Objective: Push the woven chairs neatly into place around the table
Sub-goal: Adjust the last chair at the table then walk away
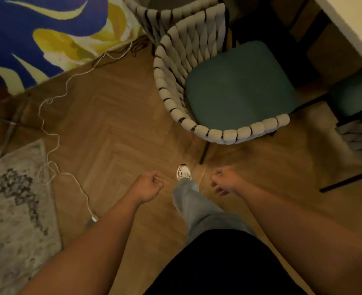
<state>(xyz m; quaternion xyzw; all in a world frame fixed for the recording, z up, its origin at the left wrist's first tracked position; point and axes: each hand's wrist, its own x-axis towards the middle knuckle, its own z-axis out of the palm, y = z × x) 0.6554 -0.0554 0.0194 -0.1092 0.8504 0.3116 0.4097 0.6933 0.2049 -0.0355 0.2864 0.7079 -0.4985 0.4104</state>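
Fingers were curled into fists on the left hand [149, 185] and the right hand [222, 180], gripping nothing; the right was slightly blurred. Both hung over the floor [116, 116], clear of the chair [229, 88]. Its woven back faced the hands, its seat toward the table [350, 24]. A cable [54, 133] lay on the left.

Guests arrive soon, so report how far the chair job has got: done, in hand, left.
Done: nothing plainly; no chair is visibly tucked under the white table. In hand: left hand and right hand are curled, empty, short of the teal-seated woven chair, angled with its seat outside the table. Left: push it in, then check the far woven chair and the right-hand chair.
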